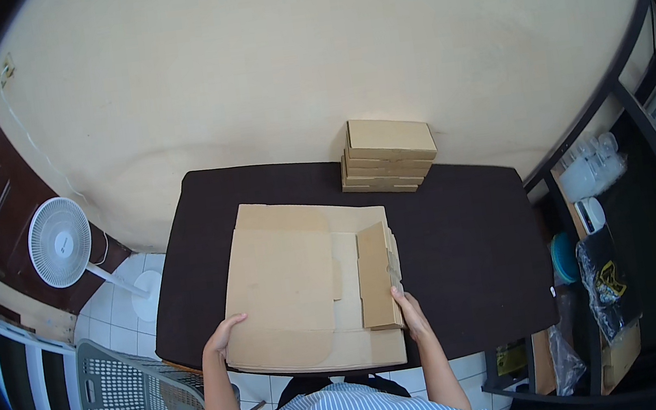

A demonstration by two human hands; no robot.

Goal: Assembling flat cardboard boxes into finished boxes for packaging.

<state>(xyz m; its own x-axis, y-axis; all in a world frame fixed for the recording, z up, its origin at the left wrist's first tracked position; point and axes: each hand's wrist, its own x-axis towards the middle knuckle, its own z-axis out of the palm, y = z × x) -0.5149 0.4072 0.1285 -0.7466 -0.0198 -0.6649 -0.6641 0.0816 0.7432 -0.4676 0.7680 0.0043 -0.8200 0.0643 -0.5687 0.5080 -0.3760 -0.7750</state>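
Observation:
A large flattened cardboard box (279,276) lies at the near edge of the dark-covered table. My left hand (224,337) grips its left edge, the thumb on top and the other fingers hidden at the side or underneath. On its right part rests a smaller folded cardboard piece (375,277), narrow and creased. My right hand (413,314) is closed at the right edge of that smaller piece, its thumb against the cardboard. Whether the right fingers also hold the large sheet below cannot be seen.
Several closed brown cardboard boxes (387,153) are stacked at the table's back, by the wall. A white standing fan (62,242) and a grey plastic basket (136,409) stand left of the dark table (475,269). Dark shelves (635,106) with clear plastic containers (592,164) line the right side.

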